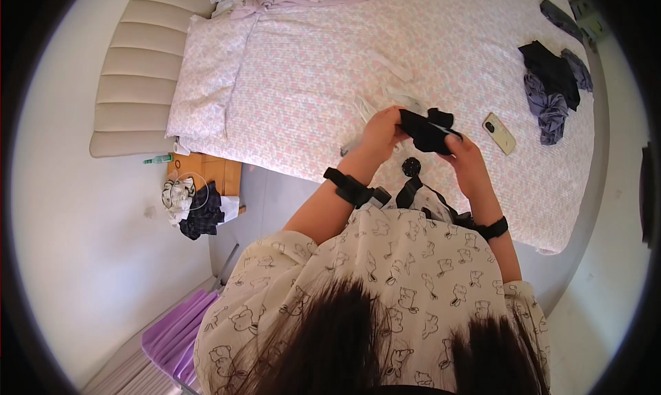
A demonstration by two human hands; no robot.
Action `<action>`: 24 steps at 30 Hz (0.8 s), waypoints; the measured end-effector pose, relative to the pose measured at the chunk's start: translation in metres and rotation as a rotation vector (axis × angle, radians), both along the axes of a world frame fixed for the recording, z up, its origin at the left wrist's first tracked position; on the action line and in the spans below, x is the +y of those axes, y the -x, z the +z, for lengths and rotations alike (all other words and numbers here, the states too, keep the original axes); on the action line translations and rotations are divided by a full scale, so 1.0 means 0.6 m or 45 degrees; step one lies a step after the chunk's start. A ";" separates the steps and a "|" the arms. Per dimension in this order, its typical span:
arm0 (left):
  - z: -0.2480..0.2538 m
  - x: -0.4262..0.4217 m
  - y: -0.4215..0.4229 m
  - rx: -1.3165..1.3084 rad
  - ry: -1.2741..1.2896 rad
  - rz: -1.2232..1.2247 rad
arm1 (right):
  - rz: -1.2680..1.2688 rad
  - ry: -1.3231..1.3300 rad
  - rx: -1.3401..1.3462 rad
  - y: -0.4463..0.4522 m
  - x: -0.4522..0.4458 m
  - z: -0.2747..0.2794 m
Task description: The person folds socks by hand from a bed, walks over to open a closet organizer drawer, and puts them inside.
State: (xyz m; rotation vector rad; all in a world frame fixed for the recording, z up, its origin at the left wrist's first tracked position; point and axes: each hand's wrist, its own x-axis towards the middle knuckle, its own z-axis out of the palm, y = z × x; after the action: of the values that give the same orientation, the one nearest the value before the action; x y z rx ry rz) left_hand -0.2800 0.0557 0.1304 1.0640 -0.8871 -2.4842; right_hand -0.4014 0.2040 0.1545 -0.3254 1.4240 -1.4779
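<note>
A small black piece of cloth that looks like a sock is stretched between my two hands above the bed's near edge. My left hand grips its left end, fingers closed. At the right end, my right hand pinches it between thumb and fingers. Just beyond my left hand lie some thin white cloth pieces, partly hidden by it. Below the cloth is a round black item with pale dots, close to black straps at my waist.
A phone lies on the floral bed, right of my hands. Black and grey clothes are heaped at the bed's right end. Left are a pillow, a padded headboard and a wooden bedside table with clothes.
</note>
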 end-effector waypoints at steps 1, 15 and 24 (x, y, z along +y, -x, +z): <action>0.008 0.001 -0.002 0.002 0.001 -0.002 | -0.002 0.001 0.002 0.008 -0.006 -0.008; -0.073 0.010 0.014 -1.039 1.407 -0.572 | 0.259 -0.104 0.788 -0.014 -0.009 -0.044; 0.051 0.062 0.051 -0.343 1.613 -0.721 | 0.204 -0.128 1.010 0.037 -0.014 -0.153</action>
State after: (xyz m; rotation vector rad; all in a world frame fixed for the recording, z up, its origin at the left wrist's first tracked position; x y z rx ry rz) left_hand -0.3104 0.0931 0.1609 0.6691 -2.5710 -1.4182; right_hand -0.4233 0.1954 0.0626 -1.0166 2.0182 -1.1785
